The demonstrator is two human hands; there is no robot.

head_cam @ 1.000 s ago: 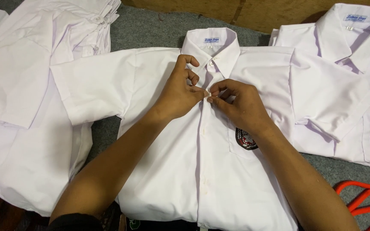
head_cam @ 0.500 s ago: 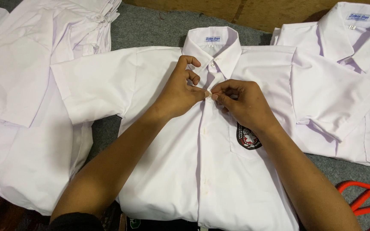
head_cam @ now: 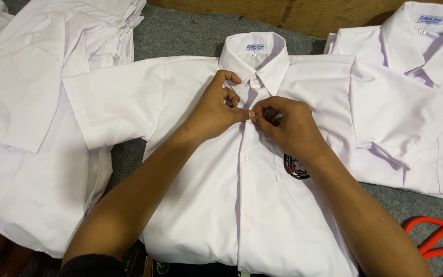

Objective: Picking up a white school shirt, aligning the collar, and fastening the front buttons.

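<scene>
Two hands meet at the placket of one white shirt point(head_cam: 206, 205) lying flat mid-mat: the left hand point(head_cam: 216, 110) and right hand point(head_cam: 289, 128) pinch the cloth together just below the collar point(head_cam: 255, 54), fingertips touching. One badge point(head_cam: 296, 166) sits on its chest pocket. Against half a second ago, nothing has shifted. One more shirt point(head_cam: 411, 102) lies at the right edge, a white pile point(head_cam: 32, 128) at the left. One pair of orange scissors point(head_cam: 437, 241) rests at the mat's point(head_cam: 180, 31) near right corner.
</scene>
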